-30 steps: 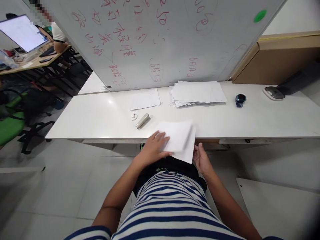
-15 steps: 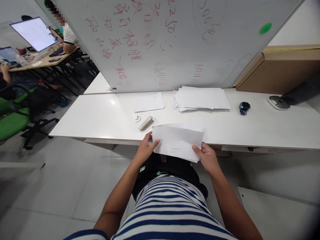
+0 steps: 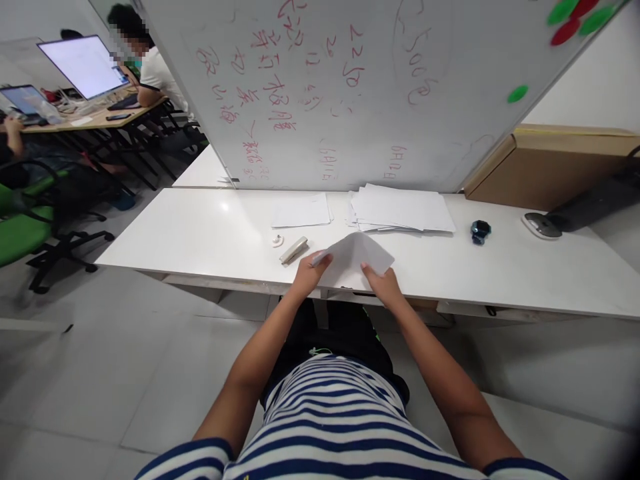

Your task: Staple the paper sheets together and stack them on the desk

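Between my two hands some white paper [image 3: 354, 257] is bent upward in the middle, over the front edge of the desk. My left hand [image 3: 309, 273] grips its left edge, thumb on the near face. On the right side, my right hand [image 3: 384, 283] pinches the paper between thumb and fingers. How many sheets are held, I cannot tell. Just left of my left hand lies a beige stapler [image 3: 294, 251]. A small white roll of tape or similar ring-like item [image 3: 277, 241] is beside it. Behind my hands rest a thin paper stack [image 3: 301, 210] and a thicker, uneven paper stack [image 3: 403, 208].
A whiteboard [image 3: 300, 120] with red writing stands along the back of the white desk [image 3: 165, 230]. To the right are a dark watch [image 3: 481, 231], a computer mouse [image 3: 541, 226] and a cardboard box [image 3: 545, 167]. A person [image 3: 155, 73] sits at another table on the left.
The paper has gone from nearly flat to bent, raised further over the desk. Both hands have moved forward and closer together. The camera view has shifted slightly.
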Demonstrator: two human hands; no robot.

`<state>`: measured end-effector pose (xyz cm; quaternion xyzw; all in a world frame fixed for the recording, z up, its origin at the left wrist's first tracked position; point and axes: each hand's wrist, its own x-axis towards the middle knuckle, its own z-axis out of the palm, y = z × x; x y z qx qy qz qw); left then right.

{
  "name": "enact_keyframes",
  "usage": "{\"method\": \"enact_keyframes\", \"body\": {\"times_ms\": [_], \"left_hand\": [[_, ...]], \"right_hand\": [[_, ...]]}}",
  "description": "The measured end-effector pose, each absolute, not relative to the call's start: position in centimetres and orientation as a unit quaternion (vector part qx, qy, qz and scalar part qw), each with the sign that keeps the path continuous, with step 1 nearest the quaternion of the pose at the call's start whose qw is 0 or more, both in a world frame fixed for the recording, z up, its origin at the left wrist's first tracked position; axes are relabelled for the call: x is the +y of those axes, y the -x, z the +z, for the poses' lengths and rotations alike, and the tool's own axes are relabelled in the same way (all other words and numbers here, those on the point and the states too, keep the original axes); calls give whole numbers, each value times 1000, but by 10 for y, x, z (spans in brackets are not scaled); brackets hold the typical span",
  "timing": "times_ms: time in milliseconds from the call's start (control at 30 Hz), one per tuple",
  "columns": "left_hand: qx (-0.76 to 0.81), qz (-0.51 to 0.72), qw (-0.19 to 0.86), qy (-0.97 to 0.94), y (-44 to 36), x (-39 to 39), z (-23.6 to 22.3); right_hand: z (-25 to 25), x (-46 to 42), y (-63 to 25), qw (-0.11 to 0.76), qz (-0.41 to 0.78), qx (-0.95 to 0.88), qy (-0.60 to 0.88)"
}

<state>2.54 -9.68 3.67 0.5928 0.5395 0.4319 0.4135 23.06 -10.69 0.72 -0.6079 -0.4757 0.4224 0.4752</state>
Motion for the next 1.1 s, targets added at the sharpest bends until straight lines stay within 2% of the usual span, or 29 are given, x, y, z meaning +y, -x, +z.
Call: {"method": "enact_keyframes", "body": {"times_ms": [133,333,600,733,867,967,1100], "left_hand": [[543,457,399,-580,-32,-105,25],[593,458,410,-521,-28,-111,16],[597,402,398,-569,-26,-113,15],[535,382,363,-660,-23,-110,25],[561,358,207,-717,-5,-90,29],[649,267,75,-708,12,-70,18],[686,149,44,-711,27,-58,4]], "right_hand": [[-4,-109,-217,485,402,-496,598],[-11,-116,-218,450,382,-533,606],[-16,-122,-227,446,323,-562,618],[-6,-127,-250,418,263,-542,680],[-1,-144,-269,403,383,-437,707],[-4,-158,-272,408,505,-346,678],[-10,-171,-270,394,545,-311,672]]}}
